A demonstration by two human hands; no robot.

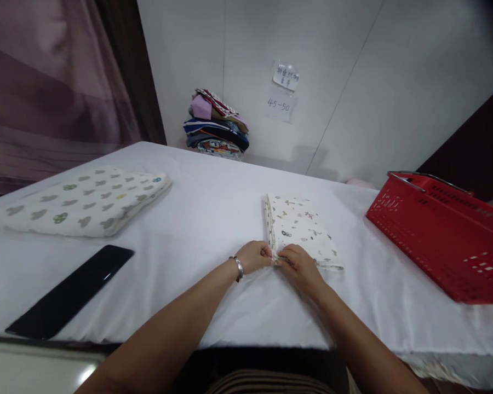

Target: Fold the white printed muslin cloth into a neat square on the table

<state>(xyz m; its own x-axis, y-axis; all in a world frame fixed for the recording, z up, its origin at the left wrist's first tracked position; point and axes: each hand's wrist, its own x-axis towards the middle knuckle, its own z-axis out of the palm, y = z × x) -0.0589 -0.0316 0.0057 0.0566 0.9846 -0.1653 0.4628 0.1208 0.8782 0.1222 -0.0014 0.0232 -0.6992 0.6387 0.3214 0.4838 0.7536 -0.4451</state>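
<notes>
On the white tablecloth (205, 202), right of centre: 1 folded small-print cloth (302, 224), lying flat. Left hand (252, 256) and right hand (301, 265) close together at its near-left corner; fingers curled in, each pinching the edge. Red basket (431, 235) farther right. At left: 1 thicker grey-print bundle (88, 202), 1 black panel (72, 293) nearer the front edge.

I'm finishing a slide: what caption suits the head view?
Left hand and right hand at the near-left corner of a folded, printed cloth on a white-covered table.
</notes>
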